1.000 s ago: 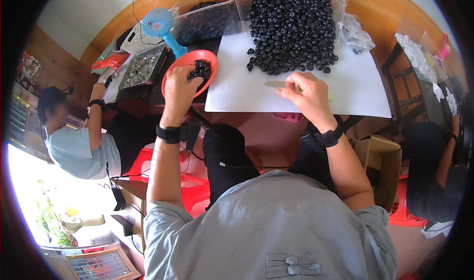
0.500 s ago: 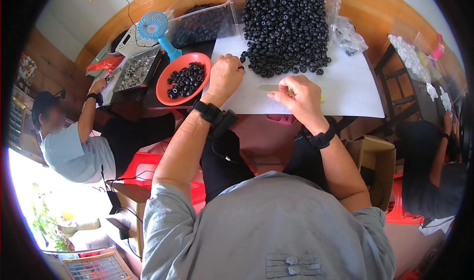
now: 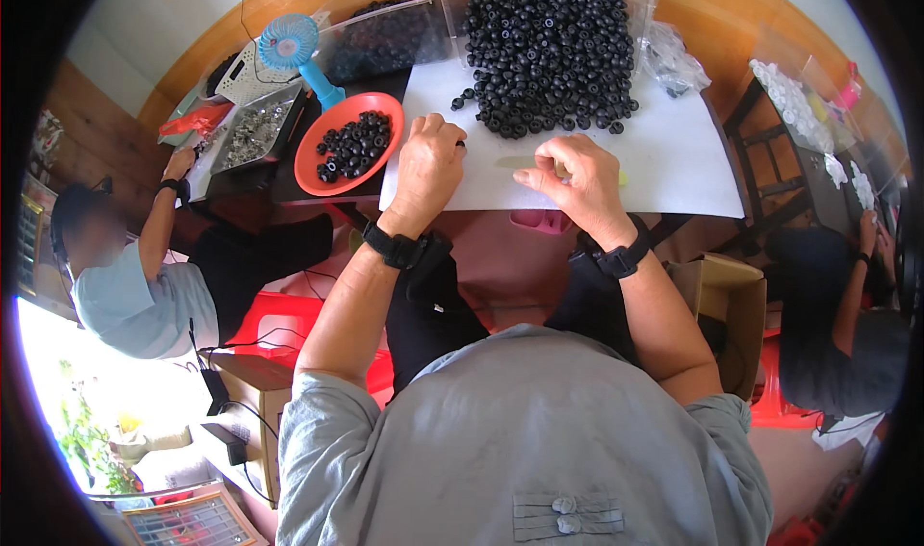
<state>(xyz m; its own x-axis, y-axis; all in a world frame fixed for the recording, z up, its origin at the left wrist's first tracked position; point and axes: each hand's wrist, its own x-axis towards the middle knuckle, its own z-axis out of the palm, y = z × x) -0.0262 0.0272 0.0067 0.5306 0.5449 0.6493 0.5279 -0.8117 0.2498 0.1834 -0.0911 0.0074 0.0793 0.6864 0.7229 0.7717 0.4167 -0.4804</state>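
Left hand point(image 3: 428, 166) is over the left part of the white sheet point(image 3: 674, 176) on the table point(image 3: 286, 188), back of hand up, fingers together, apparently clamped on a small black piece point(image 3: 460, 144) that pokes out at the right side of the fingertips. Right hand point(image 3: 582, 180) is over the middle of the sheet, fingers curled, thumb pointing left; can't tell if thumb and index meet or grip anything. Pale grey patch point(image 3: 512, 162) just left of that thumb, strip or shadow, can't say. Yellow-green item point(image 3: 624, 177) just right of the same hand, partly hidden. Main pile of round black parts point(image 3: 549, 60) sits ahead of both hands in a clear-walled bin point(image 3: 647, 28), spilling onto the sheet; a couple lie loose at its left edge. Red-orange bowl point(image 3: 310, 158) is left of the left hand, not touching it, with a smaller heap of black parts point(image 3: 358, 147) inside. Beyond the bowl: blue fan point(image 3: 289, 43), clear container point(image 3: 423, 38) with dark contents, tray of small shiny bits point(image 3: 255, 134). Clear plastic bag point(image 3: 671, 60) right of the bin. Black bands on both wrists. Seated person point(image 3: 120, 301) at far left, another person point(image 3: 847, 363) at far right.
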